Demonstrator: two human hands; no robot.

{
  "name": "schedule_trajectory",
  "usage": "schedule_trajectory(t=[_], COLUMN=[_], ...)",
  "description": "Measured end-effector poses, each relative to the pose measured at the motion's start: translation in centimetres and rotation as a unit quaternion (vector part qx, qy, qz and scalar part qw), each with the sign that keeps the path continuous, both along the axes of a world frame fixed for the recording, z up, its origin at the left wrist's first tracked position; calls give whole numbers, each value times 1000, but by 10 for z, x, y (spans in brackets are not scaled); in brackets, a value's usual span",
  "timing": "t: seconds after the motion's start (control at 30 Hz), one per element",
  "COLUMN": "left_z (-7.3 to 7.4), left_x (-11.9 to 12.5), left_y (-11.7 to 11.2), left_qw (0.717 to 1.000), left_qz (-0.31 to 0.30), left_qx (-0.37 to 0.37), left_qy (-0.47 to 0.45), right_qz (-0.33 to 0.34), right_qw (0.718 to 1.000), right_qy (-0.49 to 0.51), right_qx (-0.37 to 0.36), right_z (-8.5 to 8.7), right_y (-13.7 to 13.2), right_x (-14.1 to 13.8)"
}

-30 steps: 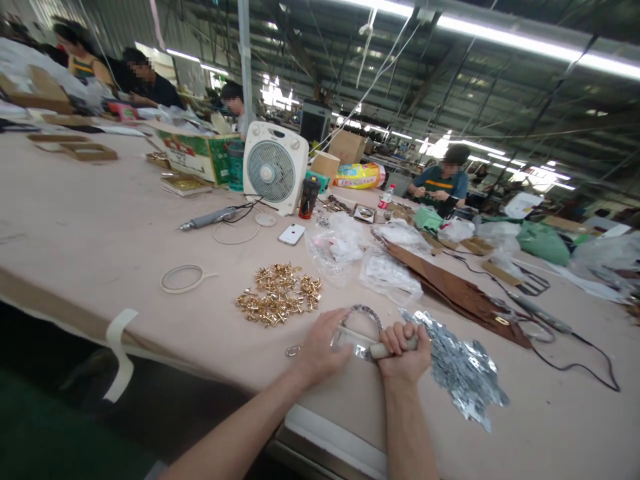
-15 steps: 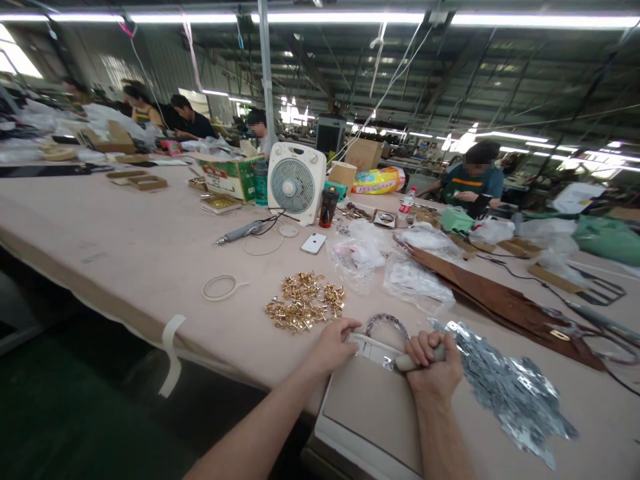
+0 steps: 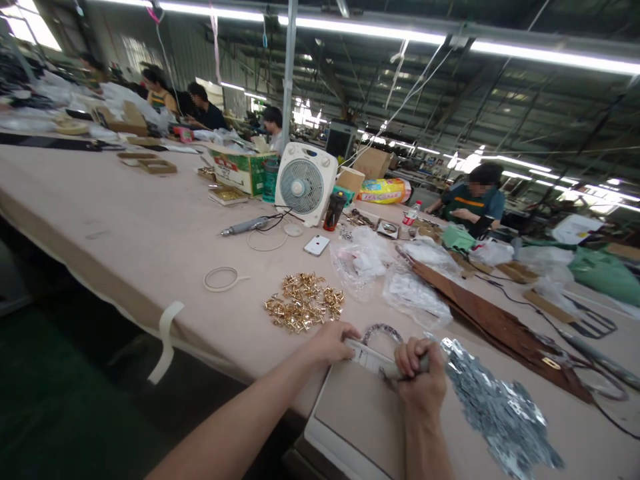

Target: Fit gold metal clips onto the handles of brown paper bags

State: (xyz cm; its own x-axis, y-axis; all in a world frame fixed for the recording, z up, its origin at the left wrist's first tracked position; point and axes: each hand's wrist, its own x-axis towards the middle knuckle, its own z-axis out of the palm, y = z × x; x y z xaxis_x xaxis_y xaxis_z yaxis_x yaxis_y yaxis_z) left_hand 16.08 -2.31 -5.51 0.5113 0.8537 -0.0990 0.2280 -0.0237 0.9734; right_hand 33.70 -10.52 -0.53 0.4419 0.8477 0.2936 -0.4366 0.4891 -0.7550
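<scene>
A boxy beige piece [image 3: 363,413] with a white rim, its kind unclear, stands at the table's front edge before me. My left hand [image 3: 331,342] is closed on the far left corner of its rim, thumb inside. My right hand [image 3: 424,379] is wrapped round the pale, thick handle of a hand tool [image 3: 395,371]. The tool's tip points left at the strip along the rim; the fingers and blur hide its exact shape. Just beyond the rim lies a dark patterned loop [image 3: 383,329]. Gold metal fasteners [image 3: 305,303] are heaped left of it, thin silver metal plates [image 3: 495,403] to the right.
Farther back are a phone [image 3: 317,245], a box fan [image 3: 306,183], a grey corded tool [image 3: 245,227] and a tape roll [image 3: 221,279]. Plastic bags [image 3: 417,293] and brown leather strips [image 3: 480,310] lie to the right. A co-worker [image 3: 475,200] sits across the table.
The camera view has tilted. My right hand and the tool have shifted slightly left and down in view; the tool's handle is angled differently. My left hand keeps its hold on the rim.
</scene>
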Motion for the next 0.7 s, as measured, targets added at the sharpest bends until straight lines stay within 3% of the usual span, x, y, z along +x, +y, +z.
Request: schedule_trajectory(t=[0.17, 0.33, 0.53, 0.7], left_z=[1, 8, 14, 11], left_x=[-2, -8, -11, -11], left_y=[-1, -1, 1, 3], left_qw=[1000, 1000, 999, 999], left_qz=[0, -6, -44, -51], left_qx=[-1, -1, -5, -11], left_qy=[-2, 13, 3, 7], right_qz=[2, -1, 38, 46], right_qw=[998, 991, 983, 980], right_qy=[-33, -56, 16, -20], right_qx=[-53, -121, -177, -192], right_z=[8, -4, -16, -18], right_y=[32, 68, 79, 84], right_x=[-32, -45, -40, -43])
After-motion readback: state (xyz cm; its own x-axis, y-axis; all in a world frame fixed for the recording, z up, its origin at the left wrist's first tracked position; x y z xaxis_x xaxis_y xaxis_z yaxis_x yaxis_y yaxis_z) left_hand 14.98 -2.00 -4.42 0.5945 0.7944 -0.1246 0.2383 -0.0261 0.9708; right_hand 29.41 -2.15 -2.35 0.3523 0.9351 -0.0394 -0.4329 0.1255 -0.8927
